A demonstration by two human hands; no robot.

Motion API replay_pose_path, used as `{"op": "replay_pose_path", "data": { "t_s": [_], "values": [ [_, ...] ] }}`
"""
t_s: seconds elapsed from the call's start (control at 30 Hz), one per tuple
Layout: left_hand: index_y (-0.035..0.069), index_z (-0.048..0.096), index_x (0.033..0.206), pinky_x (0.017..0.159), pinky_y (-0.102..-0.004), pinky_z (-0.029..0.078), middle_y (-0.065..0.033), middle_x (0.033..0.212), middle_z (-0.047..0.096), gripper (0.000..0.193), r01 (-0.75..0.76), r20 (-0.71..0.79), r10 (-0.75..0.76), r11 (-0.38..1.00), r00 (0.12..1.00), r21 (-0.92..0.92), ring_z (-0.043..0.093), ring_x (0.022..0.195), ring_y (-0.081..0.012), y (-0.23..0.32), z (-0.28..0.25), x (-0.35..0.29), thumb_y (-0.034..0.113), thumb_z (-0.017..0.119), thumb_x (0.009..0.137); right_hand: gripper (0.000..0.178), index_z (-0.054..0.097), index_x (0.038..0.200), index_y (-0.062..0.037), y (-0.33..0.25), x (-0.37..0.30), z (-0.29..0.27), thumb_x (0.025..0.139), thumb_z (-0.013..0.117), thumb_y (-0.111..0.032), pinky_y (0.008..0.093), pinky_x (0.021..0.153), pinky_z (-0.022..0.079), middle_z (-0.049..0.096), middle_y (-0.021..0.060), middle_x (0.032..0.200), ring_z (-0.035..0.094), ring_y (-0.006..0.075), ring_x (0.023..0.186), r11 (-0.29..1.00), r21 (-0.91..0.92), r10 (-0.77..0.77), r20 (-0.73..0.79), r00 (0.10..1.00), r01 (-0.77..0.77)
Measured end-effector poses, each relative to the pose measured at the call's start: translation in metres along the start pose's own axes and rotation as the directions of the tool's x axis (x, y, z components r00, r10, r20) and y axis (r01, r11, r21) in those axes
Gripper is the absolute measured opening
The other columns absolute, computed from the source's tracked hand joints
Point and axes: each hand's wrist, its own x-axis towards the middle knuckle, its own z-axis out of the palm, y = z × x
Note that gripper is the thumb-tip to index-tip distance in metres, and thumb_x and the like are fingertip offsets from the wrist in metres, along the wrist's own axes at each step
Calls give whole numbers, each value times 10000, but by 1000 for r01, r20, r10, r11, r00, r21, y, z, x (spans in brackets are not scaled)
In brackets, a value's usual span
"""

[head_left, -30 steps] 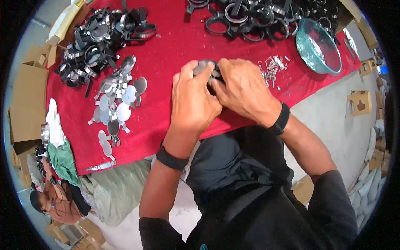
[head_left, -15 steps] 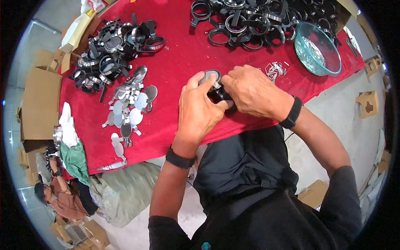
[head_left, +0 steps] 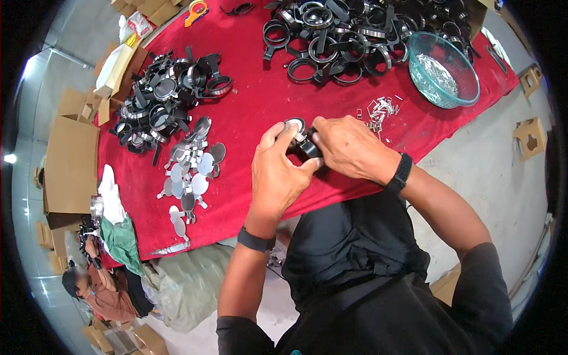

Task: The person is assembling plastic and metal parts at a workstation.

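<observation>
Near the front edge of the red-covered table, my left hand (head_left: 276,173) grips a black ring-shaped part (head_left: 308,147) with a round silver lid (head_left: 294,125). The thumb of that hand lies along its near side, and the fingers press on the lid. My right hand (head_left: 355,145) is closed at the part's right side; its fingertips are partly hidden, so any small piece in them cannot be made out. Small metal pins (head_left: 380,112) lie loose just beyond the right hand. Left of my hands is a spread of loose silver lids (head_left: 200,183) with tabs.
A heap of lidded black rings (head_left: 165,90) lies at the left, a larger heap of black rings (head_left: 322,50) at the back. A teal glass bowl (head_left: 472,89) holds metal pins. Cardboard boxes (head_left: 72,163) line the left edge; another person (head_left: 109,293) sits beyond.
The view has shifted, so the table's things sit differently in the picture. Both hands stay on the black ring-shaped part, which is turned slightly.
</observation>
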Motion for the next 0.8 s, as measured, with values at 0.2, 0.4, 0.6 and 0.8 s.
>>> {"op": "replay_pose_path", "data": {
  "t_s": [0.2,0.4,0.6,0.8],
  "values": [
    [82,762,1353,1020,-483,553,-237,1274,699,555,-50,-94,64,989,994,140,685,1160,-418,6,15,3,203,861,820,283,658,934,-7,-23,10,-2,961,706,-284,522,734,539,704,198,766,733,404,755,956,-294,-23,-55,998,6],
    [48,768,1326,1063,-515,509,-280,1358,629,575,-39,-38,41,998,998,47,619,1213,-466,4,18,7,87,787,752,187,713,807,-43,-14,17,-5,880,681,-212,474,644,563,714,196,685,749,355,662,928,-357,-112,15,994,110],
    [16,764,1333,1067,-508,515,-291,1330,654,598,-69,-28,70,998,997,11,635,1206,-472,-7,22,14,98,795,742,252,725,678,-8,-9,27,-2,810,712,-223,546,644,591,713,261,706,742,432,663,958,-250,-151,-12,988,143],
    [2,751,1325,1070,-417,554,-233,1293,710,532,-91,-44,93,995,995,42,704,1172,-365,-5,16,13,103,820,807,243,701,703,-9,-11,21,-4,838,703,-211,532,603,576,698,248,686,729,418,630,941,-280,-205,-23,978,191]
  ]
}}
